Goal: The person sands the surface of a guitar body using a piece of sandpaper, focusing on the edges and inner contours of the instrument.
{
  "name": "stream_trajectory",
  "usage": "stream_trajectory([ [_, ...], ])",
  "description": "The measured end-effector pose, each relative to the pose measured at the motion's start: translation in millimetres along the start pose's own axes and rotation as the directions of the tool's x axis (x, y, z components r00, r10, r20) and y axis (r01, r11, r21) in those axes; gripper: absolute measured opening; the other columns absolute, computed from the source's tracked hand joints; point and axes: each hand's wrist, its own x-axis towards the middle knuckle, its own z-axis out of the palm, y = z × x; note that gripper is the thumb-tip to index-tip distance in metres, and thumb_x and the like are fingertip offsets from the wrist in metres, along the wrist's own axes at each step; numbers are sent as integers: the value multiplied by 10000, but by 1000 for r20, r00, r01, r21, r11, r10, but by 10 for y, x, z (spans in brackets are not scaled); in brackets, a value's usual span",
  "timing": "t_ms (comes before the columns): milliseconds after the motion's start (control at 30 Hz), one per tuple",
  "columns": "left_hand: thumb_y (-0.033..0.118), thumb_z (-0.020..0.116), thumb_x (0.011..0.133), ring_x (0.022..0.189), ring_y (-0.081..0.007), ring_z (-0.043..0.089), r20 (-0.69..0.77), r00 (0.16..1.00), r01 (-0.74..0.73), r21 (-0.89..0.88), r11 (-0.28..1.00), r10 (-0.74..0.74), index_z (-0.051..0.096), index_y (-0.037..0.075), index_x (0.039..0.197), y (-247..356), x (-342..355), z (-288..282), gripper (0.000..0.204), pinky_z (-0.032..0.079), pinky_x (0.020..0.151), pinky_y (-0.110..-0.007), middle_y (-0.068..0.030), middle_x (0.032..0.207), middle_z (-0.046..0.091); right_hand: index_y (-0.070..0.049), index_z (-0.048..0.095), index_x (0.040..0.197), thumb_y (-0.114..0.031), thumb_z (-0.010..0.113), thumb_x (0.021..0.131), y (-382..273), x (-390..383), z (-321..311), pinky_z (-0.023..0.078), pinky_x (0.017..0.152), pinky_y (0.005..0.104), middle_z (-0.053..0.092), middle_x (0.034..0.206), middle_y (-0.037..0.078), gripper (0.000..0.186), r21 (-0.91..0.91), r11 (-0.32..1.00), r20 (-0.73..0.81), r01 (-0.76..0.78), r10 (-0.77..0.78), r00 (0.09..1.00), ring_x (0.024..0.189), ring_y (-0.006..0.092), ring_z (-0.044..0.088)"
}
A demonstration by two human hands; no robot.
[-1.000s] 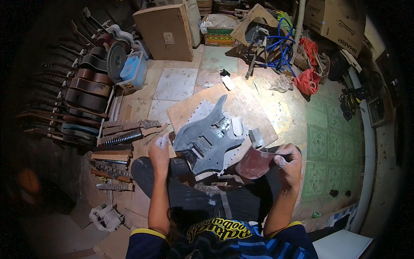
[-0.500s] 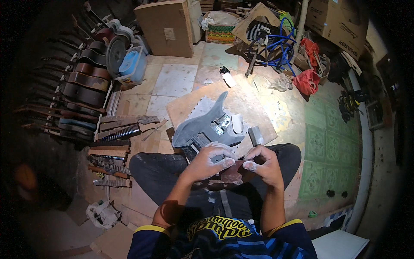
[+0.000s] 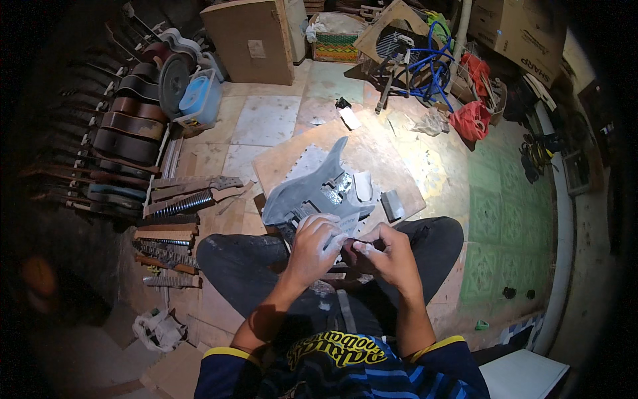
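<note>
Over my lap, a reddish-brown piece of sandpaper (image 3: 355, 258), dusted with pale powder, is curled between my hands. My right hand (image 3: 391, 256) pinches it between thumb and fingers. My left hand (image 3: 316, 245), whitened with dust, is closed at its other side. Just beyond them a grey electric guitar body (image 3: 302, 191) with cut-out cavities lies on a wooden board (image 3: 399, 156); my left hand covers part of its near edge. A folded whitish piece (image 3: 363, 186) rests by the body's right side, and a grey block (image 3: 392, 206) sits further right.
At the left, several guitars stand in a row (image 3: 129, 130), with guitar necks (image 3: 176, 209) on the floor. A large brown panel (image 3: 252, 43), a patterned box (image 3: 335, 50) and a coiled blue hose (image 3: 432, 73) are at the back. Red bags (image 3: 472, 120) lie back right.
My hands have come closer together and shifted slightly left. The sandpaper, spread flatter before, is now bent and bunched between my fingers.
</note>
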Motion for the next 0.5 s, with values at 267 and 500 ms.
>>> stream_trajectory([
  [267, 94, 729, 819, 967, -353, 638, 26, 998, -51, 16, 999, 50, 647, 16, 884, -13, -74, -12, 130, 485, 855, -450, -158, 939, 668, 32, 556, 809, -89, 739, 760, -52, -29, 158, 453, 624, 404, 544, 718, 197, 225, -211, 938, 67, 275, -267, 961, 646, 357, 567],
  [500, 88, 665, 930, 769, -232, 643, -223, 975, -63, -292, 954, -3, 601, 12, 989, 38, -87, -136, 115, 518, 802, -370, -114, 882, 663, 4, 623, 890, -103, 727, 810, 292, -40, 358, 516, 691, 456, 656, 819, 215, 170, -466, 872, 122, 147, -101, 987, 769, 428, 644],
])
